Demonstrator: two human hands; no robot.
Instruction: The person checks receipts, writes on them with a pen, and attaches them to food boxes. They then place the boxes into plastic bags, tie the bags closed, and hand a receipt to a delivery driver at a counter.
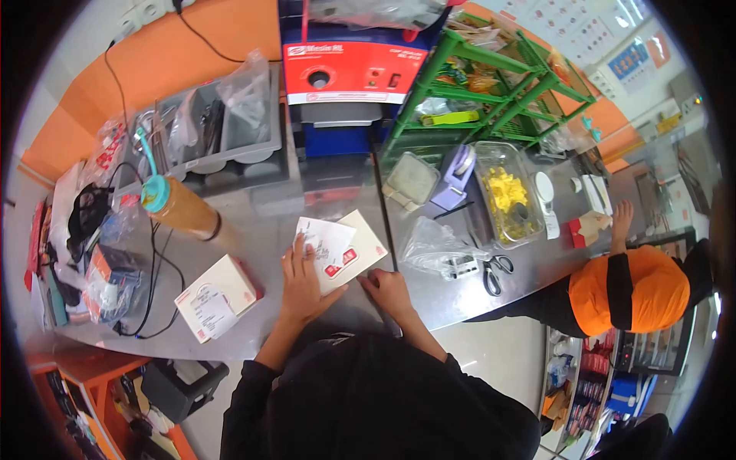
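Observation:
A cream-coloured box (pixel 369 244) with a red label lies tilted on the steel table in front of me. A white printed slip (pixel 326 236) rests across its upper left part. My left hand (pixel 300 285) lies on the slip and the box's left side, fingers stretched out flat and thumb along the near edge. By the box's near right corner is my right hand (pixel 389 293), its fingers curled together; whatever they hold, if anything, is hidden. To the left sits a second cream box (pixel 238 290) with a printed slip (pixel 211 315) on top.
Left stand a bottle of brown drink (pixel 184 211) and a grey cutlery tray (pixel 264 146). Behind is a red and blue sealing machine (pixel 345 73). Rightward are scissors (pixel 492 280), a plastic bag (pixel 429 247), a tape dispenser (pixel 458 176), a yellow-filled tub (pixel 479 195) and a person in orange (pixel 652 291).

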